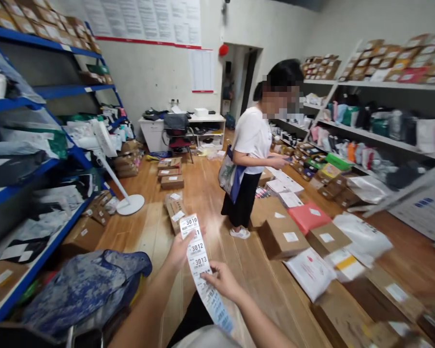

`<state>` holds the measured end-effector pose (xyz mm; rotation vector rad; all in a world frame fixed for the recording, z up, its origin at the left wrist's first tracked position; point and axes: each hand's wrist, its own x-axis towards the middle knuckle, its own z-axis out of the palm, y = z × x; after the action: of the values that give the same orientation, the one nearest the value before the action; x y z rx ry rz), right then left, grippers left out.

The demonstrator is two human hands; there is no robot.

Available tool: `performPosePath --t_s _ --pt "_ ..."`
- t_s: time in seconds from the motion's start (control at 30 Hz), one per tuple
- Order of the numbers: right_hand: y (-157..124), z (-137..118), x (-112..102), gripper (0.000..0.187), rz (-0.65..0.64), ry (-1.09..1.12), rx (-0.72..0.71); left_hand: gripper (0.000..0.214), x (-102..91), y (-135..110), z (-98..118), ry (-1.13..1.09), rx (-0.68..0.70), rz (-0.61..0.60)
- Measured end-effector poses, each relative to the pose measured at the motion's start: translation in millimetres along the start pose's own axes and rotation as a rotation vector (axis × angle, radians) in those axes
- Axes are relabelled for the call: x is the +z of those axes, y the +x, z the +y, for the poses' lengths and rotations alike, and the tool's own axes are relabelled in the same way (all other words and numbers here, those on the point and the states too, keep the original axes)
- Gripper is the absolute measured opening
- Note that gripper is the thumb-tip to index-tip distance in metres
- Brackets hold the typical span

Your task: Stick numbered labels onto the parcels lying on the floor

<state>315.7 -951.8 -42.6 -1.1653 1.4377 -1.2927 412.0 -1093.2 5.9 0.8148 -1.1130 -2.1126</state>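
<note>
White paper, narrow and long, makes the label strip [198, 258], which hangs in front of the body between the two hands, above the wooden floor [203, 188]. The left hand [178, 251] has its grip together on the upper part, with the thumb lying across the number between 3010 and 3012. The right hand [223, 281] has its grip also together, pinched on the strip just below 3013. Probably the paper is held at two places because it is thin and would curl, and in this way the printed numbers face upward for reading. The lower end falls loose toward the lap.

Directly beyond the strip, a wrapped parcel [174, 212] lies on the floor. To the right, the cardboard box [282, 238], the red parcel [309, 217] and the white parcel [311, 273] lie close together, perhaps with labels upward so that they can be seen from above. They narrow the walking space, and a person [252, 135] with a shoulder bag [227, 174] stands beside them. At left, the standing fan [104, 138] and the patterned blue cloth [83, 290] take room near the blue shelf [70, 91]. Against the far wall, a chair [176, 128] stands before the tabletop [217, 117].
</note>
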Motion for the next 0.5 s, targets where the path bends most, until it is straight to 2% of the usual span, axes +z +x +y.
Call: performPosePath --t_s 0.13,0.27,0.37,0.4,0.5 --pt "141 42 -45 0.023 0.077 0.007 0.045 0.047 -23.0 164 59 0.024 0.097 -0.018" --pt "291 62 -89 0.024 0.072 0.056 0.081 0.045 -27.2 318 118 0.032 0.118 -0.05" --pt "406 54 -124 0.03 -0.057 0.099 0.099 0.045 -28.8 418 158 0.068 0.135 -0.068" --pt "446 47 -137 0.031 -0.064 0.098 0.092 0.045 -30.6 449 169 0.08 0.14 -0.072" --pt "569 17 -176 0.031 0.106 0.135 -0.026 0.045 -39.2 535 196 0.148 0.117 -0.056"
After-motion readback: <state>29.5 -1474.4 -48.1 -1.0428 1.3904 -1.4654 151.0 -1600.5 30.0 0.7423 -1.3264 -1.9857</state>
